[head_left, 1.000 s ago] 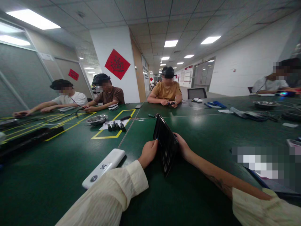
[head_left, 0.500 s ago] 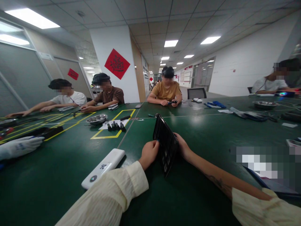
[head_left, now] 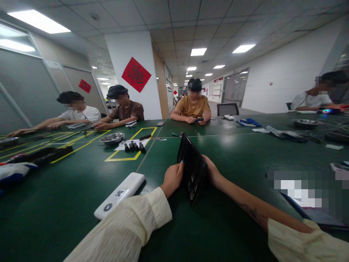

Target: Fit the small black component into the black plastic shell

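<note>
"Where's the glossy black, flat rectangular panel (head_left: 194, 176)?"

"Between the bare left hand (head_left: 173, 177) and the bare right hand (head_left: 213, 171), over the dark green tabletop (head_left: 223, 225) — on edge, tilted, long axis running forward."

"Which hand is nearer?"

"Neither — both touch it. The right holds its right side; the left's curled fingers meet the other, grip or mere touch I can't tell. Further left lies a white oblong device (head_left: 124, 191)."

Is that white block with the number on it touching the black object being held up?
Apart. The head view shows bare green tabletop and the left hand between the white block and the black object.
</note>
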The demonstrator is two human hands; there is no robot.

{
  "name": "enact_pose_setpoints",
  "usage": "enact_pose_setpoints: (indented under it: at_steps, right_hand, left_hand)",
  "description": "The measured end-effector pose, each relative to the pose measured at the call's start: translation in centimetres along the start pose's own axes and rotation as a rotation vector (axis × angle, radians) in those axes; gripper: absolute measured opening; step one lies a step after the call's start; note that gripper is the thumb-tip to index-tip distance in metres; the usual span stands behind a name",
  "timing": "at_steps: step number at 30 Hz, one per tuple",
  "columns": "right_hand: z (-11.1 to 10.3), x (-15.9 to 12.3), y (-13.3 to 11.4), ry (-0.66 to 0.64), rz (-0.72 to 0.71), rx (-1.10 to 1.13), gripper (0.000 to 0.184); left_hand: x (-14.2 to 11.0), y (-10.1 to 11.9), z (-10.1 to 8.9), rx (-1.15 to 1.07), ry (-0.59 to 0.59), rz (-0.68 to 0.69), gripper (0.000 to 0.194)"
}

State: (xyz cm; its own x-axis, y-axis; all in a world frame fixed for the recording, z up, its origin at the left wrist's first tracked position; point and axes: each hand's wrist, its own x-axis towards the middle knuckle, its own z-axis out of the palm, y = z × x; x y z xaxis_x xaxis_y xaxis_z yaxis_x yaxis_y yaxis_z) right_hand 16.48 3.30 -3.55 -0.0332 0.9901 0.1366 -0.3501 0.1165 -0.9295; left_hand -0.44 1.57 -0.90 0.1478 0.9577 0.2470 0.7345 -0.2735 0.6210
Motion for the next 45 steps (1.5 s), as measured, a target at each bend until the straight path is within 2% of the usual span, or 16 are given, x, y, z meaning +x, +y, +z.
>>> enact_pose_setpoints:
  at_steps: [16,36,41,45]
  right_hand:
    - [0.4,-0.2,-0.5,0.015,-0.01,-0.032,0.024]
    - [-0.3,0.5,0.8,0.013,-0.005,0.005,0.024]
    - [-0.2,0.3,0.3,-0.01,-0.015,-0.017,0.023]
    - [0.1,0.0,-0.1,-0.006,-0.009,-0.005,0.023]
  left_hand:
    - [-0.2,0.1,-0.2,0.037,-0.007,0.034,0.046]
    - [-0.2,0.0,-0.1,0.015,-0.013,0.075,0.051]
    - [-0.4,0.2,-0.2,-0.002,0.014,0.016,0.059]
    - [-0.3,0.3,-0.2,0.026,0.006,0.019,0.056]
